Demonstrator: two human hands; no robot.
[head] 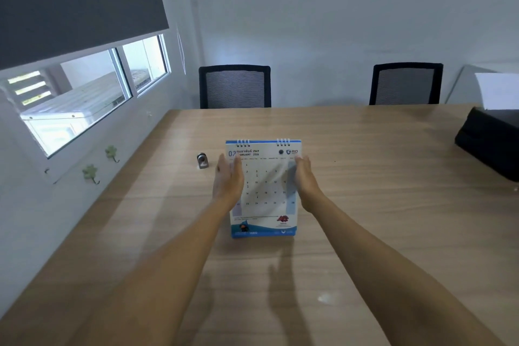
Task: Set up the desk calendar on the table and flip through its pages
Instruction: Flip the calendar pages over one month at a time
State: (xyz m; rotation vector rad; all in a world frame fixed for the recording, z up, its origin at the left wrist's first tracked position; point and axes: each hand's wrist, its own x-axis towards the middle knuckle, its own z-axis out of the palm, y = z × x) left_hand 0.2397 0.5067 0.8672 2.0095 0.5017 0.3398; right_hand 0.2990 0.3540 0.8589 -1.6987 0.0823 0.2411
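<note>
A spiral-bound desk calendar (pixel 265 194) stands upright on the wooden table (pixel 365 205), showing a February page with a blue band along the bottom. My left hand (pixel 228 180) is flat with fingers straight, in front of the calendar's left edge. My right hand (pixel 306 180) is likewise flat and extended at the right edge. Both palms face inward toward the page sides. Whether they touch the calendar cannot be told; neither hand curls around it.
A small metal object (pixel 202 161) sits on the table just left of the calendar. A black bag (pixel 491 143) lies at the right edge. Two black office chairs (pixel 234 87) (pixel 405 84) stand at the far side. The wall and window are close on the left.
</note>
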